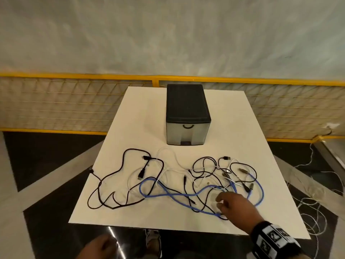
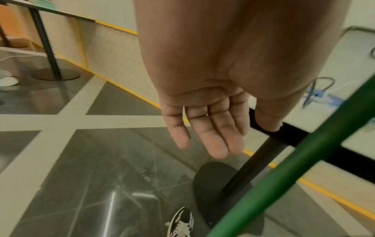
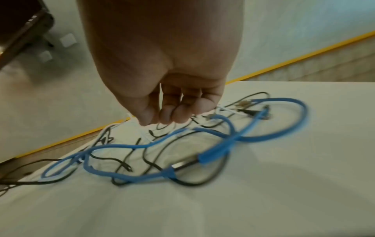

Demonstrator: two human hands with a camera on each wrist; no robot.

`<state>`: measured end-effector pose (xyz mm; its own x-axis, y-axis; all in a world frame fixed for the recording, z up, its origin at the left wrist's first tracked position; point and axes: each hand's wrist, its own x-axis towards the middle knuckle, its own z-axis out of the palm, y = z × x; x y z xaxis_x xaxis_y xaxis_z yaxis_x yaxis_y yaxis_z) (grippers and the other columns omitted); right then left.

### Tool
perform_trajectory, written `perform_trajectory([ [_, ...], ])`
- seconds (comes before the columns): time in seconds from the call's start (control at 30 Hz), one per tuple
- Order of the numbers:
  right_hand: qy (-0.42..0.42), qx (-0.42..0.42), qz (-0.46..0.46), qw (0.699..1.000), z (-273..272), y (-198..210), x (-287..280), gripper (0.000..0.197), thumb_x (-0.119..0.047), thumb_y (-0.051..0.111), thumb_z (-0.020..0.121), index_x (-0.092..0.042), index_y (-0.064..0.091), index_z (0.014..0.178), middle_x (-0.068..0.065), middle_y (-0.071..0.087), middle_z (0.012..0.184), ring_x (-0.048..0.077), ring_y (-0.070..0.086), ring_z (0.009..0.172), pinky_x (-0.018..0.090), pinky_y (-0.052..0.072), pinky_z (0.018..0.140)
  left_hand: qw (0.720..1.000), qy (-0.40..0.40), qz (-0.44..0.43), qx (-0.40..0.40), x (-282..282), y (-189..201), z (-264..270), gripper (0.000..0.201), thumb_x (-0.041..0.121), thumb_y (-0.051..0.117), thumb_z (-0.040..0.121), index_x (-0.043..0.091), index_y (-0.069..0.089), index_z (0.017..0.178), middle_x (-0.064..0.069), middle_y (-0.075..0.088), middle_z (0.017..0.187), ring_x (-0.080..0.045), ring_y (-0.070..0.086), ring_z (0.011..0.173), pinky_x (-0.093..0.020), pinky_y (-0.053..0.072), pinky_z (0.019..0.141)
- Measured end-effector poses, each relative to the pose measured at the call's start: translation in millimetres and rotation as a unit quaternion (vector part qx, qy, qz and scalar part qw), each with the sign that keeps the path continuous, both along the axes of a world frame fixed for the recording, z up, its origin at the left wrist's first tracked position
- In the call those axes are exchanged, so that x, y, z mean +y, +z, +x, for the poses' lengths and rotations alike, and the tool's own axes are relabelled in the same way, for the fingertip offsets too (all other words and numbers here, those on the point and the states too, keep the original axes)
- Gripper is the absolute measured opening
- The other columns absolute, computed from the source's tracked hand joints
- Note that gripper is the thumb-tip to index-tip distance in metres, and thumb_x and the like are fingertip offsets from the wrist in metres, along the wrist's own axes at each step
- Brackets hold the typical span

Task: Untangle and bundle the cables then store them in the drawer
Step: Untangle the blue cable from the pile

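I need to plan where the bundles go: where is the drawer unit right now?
In the head view the drawer unit stands at the far middle of the white table, its handle facing the person, just behind the tangled cables.

White table (image 1: 130,113); yellow-framed mesh fence (image 1: 56,101) behind it.

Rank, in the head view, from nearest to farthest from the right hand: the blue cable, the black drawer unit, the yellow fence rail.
1. blue cable: under the right hand, near edge.
2. black drawer unit: table's far end.
3. yellow fence rail: behind the table.
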<state>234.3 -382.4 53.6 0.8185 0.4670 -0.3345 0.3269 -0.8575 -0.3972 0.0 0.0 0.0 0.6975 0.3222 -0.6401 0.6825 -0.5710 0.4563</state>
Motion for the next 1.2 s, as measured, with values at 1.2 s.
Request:
perform_trajectory([
  [1.2,0.143,0.164,0.083,0.973,-3.3,1.7,78.2,0.042,-0.041,0.059,0.087,-0.026,0.062,0.126,0.0,0.07,0.091,0.006,0.064,0.08,0.017,0.043,0.072,0.904,-0.368,0.104,-0.191,-82.6,55.9,187.0,0.022,0.042,0.044,0.092,0.028,0.057,0.102,0.003,0.065,0.097,-0.019,0.06,0.092,-0.034,0.048,0.074],
])
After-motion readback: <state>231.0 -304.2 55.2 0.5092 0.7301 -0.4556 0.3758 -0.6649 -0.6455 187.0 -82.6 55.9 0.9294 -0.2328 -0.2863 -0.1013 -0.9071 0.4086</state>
